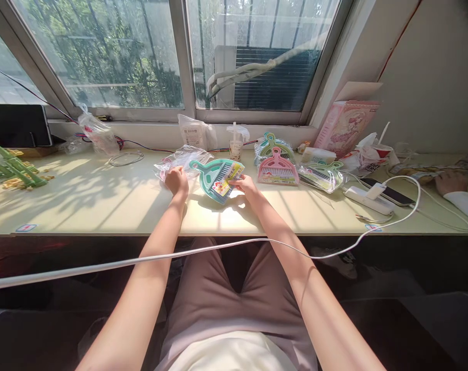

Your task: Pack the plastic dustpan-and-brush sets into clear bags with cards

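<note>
A green dustpan with a brush (216, 178) and a yellow printed card is held just above the table by my right hand (245, 184), whose fingers pinch its right edge. To the left of it, my left hand (177, 180) is closed at the clear plastic wrapping (187, 155), which lies crumpled behind and around it. To the right stand a pink dustpan set (277, 167) and a wrapped green set (270, 141) behind it. Another wrapped set (322, 175) lies flat farther right.
A drink cup (235, 148) and a white packet (195, 133) stand near the window. At right are a power strip (369, 200), a phone (388, 192) and a pink box (344, 126). A white cable (226, 246) crosses in front. Another person's hand (451, 183) rests far right.
</note>
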Tool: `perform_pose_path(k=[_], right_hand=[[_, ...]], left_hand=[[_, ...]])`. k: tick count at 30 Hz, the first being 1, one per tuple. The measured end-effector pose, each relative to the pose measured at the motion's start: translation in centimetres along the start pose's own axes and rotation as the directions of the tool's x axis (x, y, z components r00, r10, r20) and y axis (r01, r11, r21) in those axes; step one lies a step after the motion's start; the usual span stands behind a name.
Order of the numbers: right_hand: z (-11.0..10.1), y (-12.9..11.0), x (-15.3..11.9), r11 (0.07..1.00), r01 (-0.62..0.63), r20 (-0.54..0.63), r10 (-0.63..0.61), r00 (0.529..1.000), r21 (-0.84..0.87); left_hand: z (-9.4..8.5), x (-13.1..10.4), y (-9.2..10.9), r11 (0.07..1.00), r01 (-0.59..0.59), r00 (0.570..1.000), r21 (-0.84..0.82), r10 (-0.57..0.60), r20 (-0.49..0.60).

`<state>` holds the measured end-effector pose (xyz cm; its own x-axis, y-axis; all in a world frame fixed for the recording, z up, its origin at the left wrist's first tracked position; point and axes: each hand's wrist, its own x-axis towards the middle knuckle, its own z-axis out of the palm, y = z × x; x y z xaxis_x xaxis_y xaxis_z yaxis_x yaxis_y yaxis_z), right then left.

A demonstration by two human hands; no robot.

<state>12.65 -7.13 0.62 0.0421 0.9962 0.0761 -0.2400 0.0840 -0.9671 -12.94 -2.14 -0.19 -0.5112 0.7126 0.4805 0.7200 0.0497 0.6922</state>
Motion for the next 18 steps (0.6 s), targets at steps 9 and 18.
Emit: perform_pose_path(k=[9,18], right_hand=[[-0.1,-0.6,-1.6,1.000,0.023,0.010,-0.023,1.000,-0.009],[-0.3,0.2,0.9,0.999,-0.054,0.073,0.053,0.996,0.005]], left_hand=[[0.1,-0.3,-0.1,0.992,-0.114,0.993,-0.053,0.111,-0.042],[-0.4,-1.4,1.0,0.981,-0.186,0.982,-0.061,0.187,0.011]])
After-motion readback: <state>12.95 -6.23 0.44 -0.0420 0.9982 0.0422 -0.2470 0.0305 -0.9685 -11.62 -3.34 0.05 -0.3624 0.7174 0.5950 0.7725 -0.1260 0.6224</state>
